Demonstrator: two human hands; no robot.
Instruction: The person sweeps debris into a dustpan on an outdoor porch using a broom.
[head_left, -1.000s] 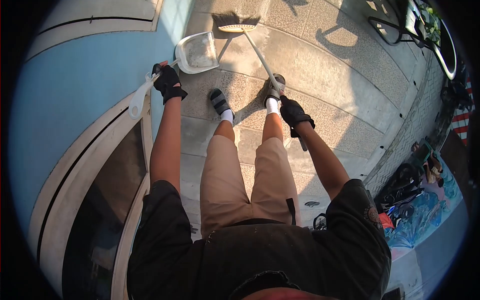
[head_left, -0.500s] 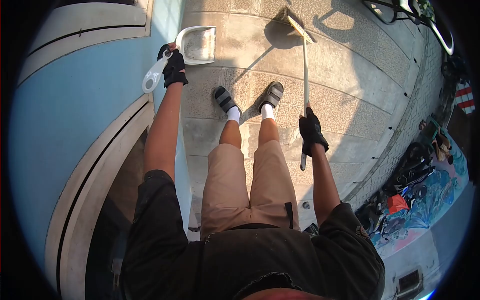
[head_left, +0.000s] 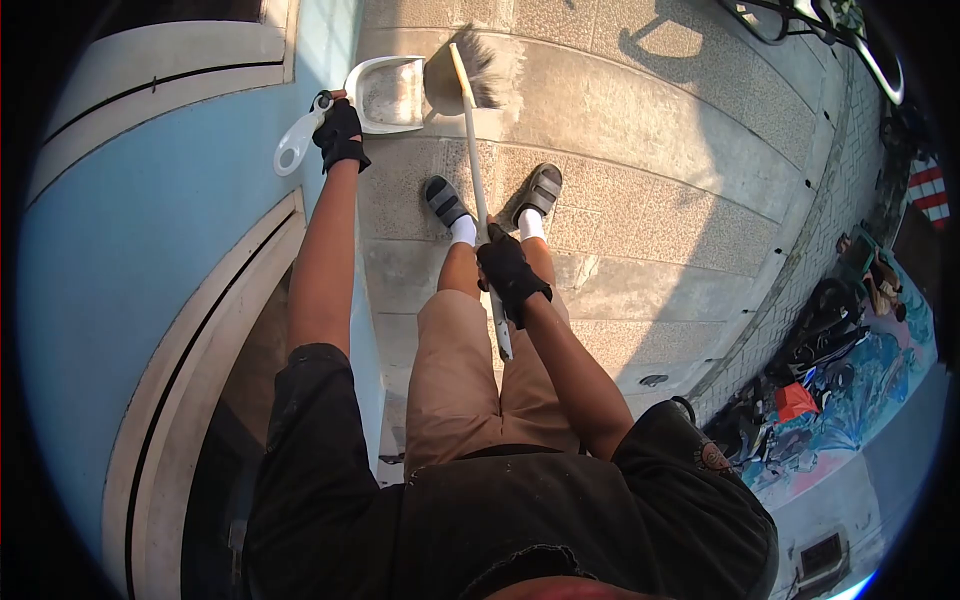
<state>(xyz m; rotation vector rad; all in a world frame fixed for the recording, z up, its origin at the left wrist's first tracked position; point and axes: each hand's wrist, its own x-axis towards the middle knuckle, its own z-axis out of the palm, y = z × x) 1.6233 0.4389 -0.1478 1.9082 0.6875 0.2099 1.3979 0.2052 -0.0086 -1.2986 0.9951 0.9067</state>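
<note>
At the upper left, my left hand (head_left: 340,134) in a black fingerless glove is closed round the handle of a white dustpan (head_left: 391,127). The pan lies near the blue wall with its open edge facing right. My right hand (head_left: 510,270), gloved the same way, grips the pale stick of a broom (head_left: 474,155) in front of my legs. Dark bristles (head_left: 484,75) touch the pavement just right of the dustpan, and a shadow lies between them. Any dirt there is too small to tell.
My sandalled feet (head_left: 447,200) stand on the stone pavement (head_left: 620,110). A light blue wall (head_left: 150,250) with a framed opening runs along the left. A black metal frame (head_left: 780,25) is at the upper right, with piled items and a red object (head_left: 796,402) below.
My right hand and the broom have swung left, bringing the bristles close to the dustpan. My left hand and the dustpan have shifted slightly left.
</note>
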